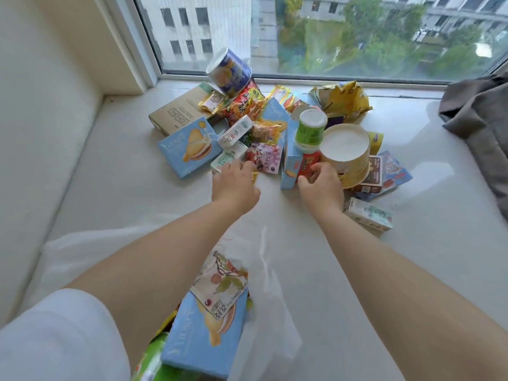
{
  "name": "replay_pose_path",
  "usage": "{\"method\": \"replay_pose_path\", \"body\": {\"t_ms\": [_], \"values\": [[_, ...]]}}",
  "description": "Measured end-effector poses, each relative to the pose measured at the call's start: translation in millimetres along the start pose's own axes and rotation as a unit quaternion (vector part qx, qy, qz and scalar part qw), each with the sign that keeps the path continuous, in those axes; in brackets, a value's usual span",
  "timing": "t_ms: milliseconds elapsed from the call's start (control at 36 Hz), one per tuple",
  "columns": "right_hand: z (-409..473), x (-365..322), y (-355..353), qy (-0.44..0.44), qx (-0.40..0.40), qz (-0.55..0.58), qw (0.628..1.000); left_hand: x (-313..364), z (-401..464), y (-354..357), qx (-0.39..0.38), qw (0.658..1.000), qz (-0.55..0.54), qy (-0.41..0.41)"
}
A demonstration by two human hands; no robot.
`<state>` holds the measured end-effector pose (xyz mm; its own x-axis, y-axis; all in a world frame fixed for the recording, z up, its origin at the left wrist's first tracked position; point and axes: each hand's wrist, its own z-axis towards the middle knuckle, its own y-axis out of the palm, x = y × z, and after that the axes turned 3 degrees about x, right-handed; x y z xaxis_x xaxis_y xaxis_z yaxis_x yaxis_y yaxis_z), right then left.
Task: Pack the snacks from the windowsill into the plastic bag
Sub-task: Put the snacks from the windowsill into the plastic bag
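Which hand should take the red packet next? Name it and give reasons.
Right. The right hand already curls its fingers on the red packet under the yellow cup; the left hand is over at the pink packet.

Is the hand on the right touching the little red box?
Touching. The head view shows the right hand with fingers and thumb curled round the small red cardboard box beside the big yellow paper cup.

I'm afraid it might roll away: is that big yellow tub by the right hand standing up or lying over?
Tipped. The yellow tub leans on other packs, its white lid facing the camera, not upward.
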<state>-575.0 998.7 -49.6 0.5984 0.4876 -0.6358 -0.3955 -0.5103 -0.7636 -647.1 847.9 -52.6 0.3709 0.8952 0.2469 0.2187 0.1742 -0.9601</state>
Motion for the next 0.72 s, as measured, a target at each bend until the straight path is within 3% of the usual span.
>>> {"method": "replay_pose_path", "body": {"t_ms": [167, 417, 556, 722], "values": [[60.7, -15.7, 0.0, 0.004, 0.059, 0.023, 0.998, 27.4, 45.9, 17.9, -0.034, 0.999, -0.014, -0.006], [101.5, -12.2, 22.3, 0.038, 0.051, 0.058, 0.996, 44.5, 81.6, 56.1, -0.065, 0.990, -0.122, -0.038], [103.0, -6.8, 26.1, 0.017, 0.055, 0.106, 0.993, 69.7, 95.3, 68.5, -0.053, 0.960, -0.268, -0.059], [96.2, -3.7, 26.1, 0.002, 0.049, 0.101, 0.994, 73.8, 96.3, 73.1, 0.011, 0.906, -0.392, -0.161]]}}
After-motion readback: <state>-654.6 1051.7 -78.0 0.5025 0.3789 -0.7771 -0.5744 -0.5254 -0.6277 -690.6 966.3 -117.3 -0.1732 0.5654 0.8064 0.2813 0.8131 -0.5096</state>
